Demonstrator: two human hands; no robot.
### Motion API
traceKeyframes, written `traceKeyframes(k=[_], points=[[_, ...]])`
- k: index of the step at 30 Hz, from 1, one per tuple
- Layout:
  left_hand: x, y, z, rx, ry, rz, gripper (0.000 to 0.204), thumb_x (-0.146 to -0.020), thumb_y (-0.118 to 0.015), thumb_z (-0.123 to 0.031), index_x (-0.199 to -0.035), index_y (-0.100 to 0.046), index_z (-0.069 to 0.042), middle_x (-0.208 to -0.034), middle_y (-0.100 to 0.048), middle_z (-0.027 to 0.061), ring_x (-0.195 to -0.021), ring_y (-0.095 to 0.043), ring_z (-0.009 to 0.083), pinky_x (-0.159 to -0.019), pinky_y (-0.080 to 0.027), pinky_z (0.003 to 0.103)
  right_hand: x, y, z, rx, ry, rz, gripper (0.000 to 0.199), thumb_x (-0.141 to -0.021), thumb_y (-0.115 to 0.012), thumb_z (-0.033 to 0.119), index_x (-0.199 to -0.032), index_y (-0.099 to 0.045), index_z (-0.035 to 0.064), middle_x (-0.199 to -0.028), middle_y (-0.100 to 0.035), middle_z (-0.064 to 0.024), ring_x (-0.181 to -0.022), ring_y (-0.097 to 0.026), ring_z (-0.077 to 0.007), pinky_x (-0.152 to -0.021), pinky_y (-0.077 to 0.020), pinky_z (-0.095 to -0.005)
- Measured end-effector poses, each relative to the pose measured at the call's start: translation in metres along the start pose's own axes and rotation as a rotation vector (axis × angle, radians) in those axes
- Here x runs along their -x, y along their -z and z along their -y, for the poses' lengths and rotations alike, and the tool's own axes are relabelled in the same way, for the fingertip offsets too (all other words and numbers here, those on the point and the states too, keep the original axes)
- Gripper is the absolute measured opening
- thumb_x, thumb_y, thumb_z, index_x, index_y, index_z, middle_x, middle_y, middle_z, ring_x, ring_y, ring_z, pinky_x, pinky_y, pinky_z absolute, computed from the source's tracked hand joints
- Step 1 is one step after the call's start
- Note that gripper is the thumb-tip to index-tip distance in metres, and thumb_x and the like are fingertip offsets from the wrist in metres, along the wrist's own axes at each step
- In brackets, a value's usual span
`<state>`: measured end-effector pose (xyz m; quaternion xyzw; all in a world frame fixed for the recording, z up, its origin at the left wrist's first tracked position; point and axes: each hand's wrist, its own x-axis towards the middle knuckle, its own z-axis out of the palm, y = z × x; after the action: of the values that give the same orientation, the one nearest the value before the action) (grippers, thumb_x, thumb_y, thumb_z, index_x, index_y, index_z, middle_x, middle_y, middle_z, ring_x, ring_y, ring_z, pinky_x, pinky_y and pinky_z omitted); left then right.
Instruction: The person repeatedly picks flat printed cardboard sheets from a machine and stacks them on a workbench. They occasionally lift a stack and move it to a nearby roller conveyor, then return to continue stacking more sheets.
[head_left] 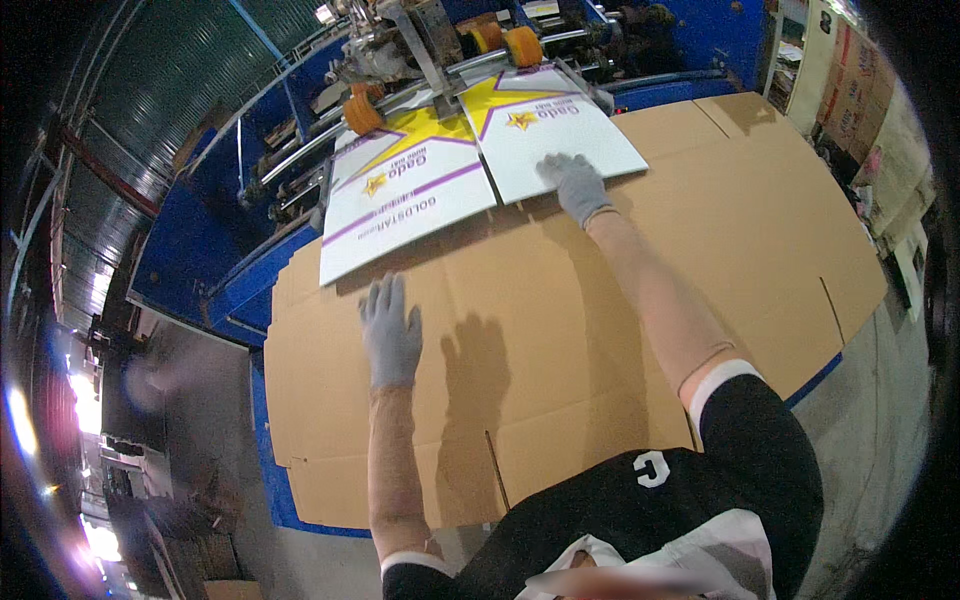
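A printed carton sheet (560, 145), white with purple lines and a large yellow star, lies partly under the machine's rollers. A slot splits its near edge. On its right panel rests my right hand (575, 188) in a grey glove, fingers spread near the edge. My left hand (391, 330), gloved alike, has its fingers stretched out and holds nothing. Its fingertips are just short of the sheet's near left edge. Below both hands lies a wide, plain brown cardboard sheet (560, 370) with creases and slots. My left hand casts a shadow on it; whether it touches is unclear.
At the far side stands a blue machine (200, 240) with metal shafts and orange rollers (523, 47). A blue base edge (290, 500) shows under the brown cardboard. Stacked cartons (853, 95) stand at the far right. Grey floor (860, 420) shows at the right.
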<state>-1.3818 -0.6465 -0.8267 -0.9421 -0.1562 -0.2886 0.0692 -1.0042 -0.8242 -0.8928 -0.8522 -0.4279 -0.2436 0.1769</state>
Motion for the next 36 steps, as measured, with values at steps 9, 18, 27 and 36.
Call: traceKeyframes(k=[9,18,27,36], points=[[0.322,0.175,-0.018,0.157,1.386,-0.174,0.059,-0.086,-0.064,-0.020,-0.132,-0.042,0.010,-0.132,-0.049,0.0272,-0.119,-0.050,0.0377,-0.101,-0.040,0.042,0.156,0.097,-0.041,0.163,-0.271,-0.039,0.031,-0.084,-0.048,0.011,-0.112,-0.062,0.0089,-0.124,-0.058,-0.0156,-0.116,-0.053,-0.0336,-0.098,-0.0432,-0.0423],[0.334,0.170,0.010,0.653,1.357,-0.714,0.056,-0.087,-0.061,-0.016,-0.129,-0.040,0.014,-0.120,-0.055,0.0219,-0.105,-0.057,0.0250,-0.086,-0.049,0.035,0.240,0.199,0.052,-0.230,-0.114,0.067,0.022,-0.086,-0.056,0.014,-0.105,-0.064,0.0064,-0.122,-0.059,-0.0155,-0.117,-0.052,-0.0350,-0.098,-0.0441,-0.0424],[0.347,0.180,0.001,1.338,1.333,-0.786,0.044,-0.086,-0.064,-0.021,-0.123,-0.052,0.001,-0.113,-0.058,0.0141,-0.104,-0.056,0.0231,-0.087,-0.047,0.039,0.246,0.222,0.093,-0.556,-0.088,0.010,0.022,-0.088,-0.059,0.016,-0.106,-0.066,0.0066,-0.111,-0.065,-0.0126,-0.106,-0.060,-0.0298,-0.091,-0.0491,-0.0367],[0.235,0.296,-0.040,0.936,0.899,-0.551,0.045,-0.085,-0.065,-0.018,-0.122,-0.051,0.005,-0.114,-0.059,0.0142,-0.093,-0.062,0.0215,-0.077,-0.053,0.034,0.179,0.243,0.104,-1.654,-0.684,0.344,0.054,-0.096,-0.044,0.046,-0.114,-0.059,-0.0033,-0.096,-0.067,-0.0121,-0.083,-0.066,-0.0197,-0.076,-0.0546,-0.0343]])
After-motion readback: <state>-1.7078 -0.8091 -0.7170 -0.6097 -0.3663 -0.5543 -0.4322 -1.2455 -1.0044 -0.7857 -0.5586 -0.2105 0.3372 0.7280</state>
